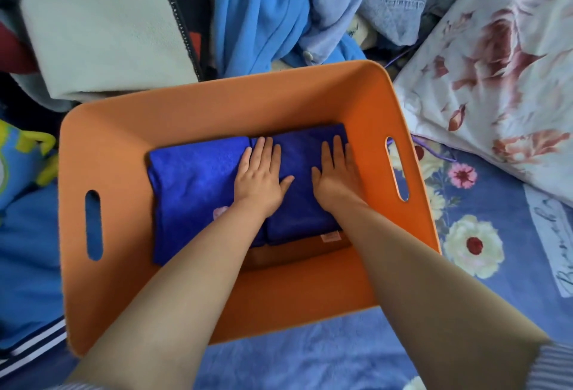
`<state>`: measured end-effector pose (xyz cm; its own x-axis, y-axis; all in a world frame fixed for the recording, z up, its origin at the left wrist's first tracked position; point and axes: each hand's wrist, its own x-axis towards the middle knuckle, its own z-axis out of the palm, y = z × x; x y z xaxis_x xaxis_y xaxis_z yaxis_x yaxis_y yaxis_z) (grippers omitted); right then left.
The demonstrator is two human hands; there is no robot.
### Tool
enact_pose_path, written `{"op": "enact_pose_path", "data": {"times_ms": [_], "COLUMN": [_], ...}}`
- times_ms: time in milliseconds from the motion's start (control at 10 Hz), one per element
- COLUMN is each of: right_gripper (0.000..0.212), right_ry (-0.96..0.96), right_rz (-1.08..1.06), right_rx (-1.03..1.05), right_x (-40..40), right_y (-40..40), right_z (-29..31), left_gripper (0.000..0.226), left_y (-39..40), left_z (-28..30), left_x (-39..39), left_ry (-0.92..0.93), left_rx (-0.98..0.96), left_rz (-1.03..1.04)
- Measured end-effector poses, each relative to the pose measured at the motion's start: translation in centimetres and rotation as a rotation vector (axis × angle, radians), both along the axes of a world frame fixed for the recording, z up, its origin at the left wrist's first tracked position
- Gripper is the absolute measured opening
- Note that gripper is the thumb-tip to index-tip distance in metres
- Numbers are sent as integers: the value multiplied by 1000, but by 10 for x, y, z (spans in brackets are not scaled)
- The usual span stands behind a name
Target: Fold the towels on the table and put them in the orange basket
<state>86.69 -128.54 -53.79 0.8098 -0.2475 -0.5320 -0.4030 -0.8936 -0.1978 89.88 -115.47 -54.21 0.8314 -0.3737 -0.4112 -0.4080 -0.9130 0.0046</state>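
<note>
Lying folded in the orange basket (130, 153): blue towels (198, 178) under both flat hands.

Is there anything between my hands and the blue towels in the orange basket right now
Nothing visible. Your left hand and right hand already lie flat on the blue towels, inside the orange basket.

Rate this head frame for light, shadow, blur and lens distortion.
Head view: soft even daylight, no glare; faint shadow inside the orange basket under the forearms; both hands and blue towels sharp; wide-angle lens bows the basket rim and stretches the forearms.
</note>
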Motion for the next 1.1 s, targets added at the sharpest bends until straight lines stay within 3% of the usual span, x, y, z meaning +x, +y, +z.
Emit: {"op": "enact_pose_path", "data": {"times_ms": [300, 400, 500, 600, 700, 800, 900, 1000, 1100], "right_gripper": [55, 48, 40, 35, 36, 35, 33, 26, 24], "right_ry": [69, 24, 121, 208, 223, 251, 213, -130, -636], "right_rz": [55, 44, 146, 298, 353, 373, 366, 246, 57], "right_rx": [75, 135, 109, 79, 104, 128, 158, 271, 538], "right_x": [-31, -51, -76, -99, -118, -130, -135, -134, -148], "right_y": [3, 3, 5, 4, 0, -5, -7, -12, -20], "right_z": [65, 91, 113, 128, 150, 180, 212, 250, 312], "left_gripper": [59, 50, 44, 39, 41, 34, 23, 32, 41], "left_y": [23, 29, 31, 31, 40, 50, 53, 51, 46], "left_z": [60, 80, 105, 126, 135, 128, 128, 129, 131], "left_x": [-48, -70, -92, -121, -153, -177, -184, -190, -196], "left_ry": [51, -9, -103, 33, 45, -112, -183, -48, -85], "left_rx": [-69, -152, -251, -205, -269, -329, -264, -282, -402], "left_rz": [27, -3, 46, 100, 128, 19, -24, 64, 174]}}
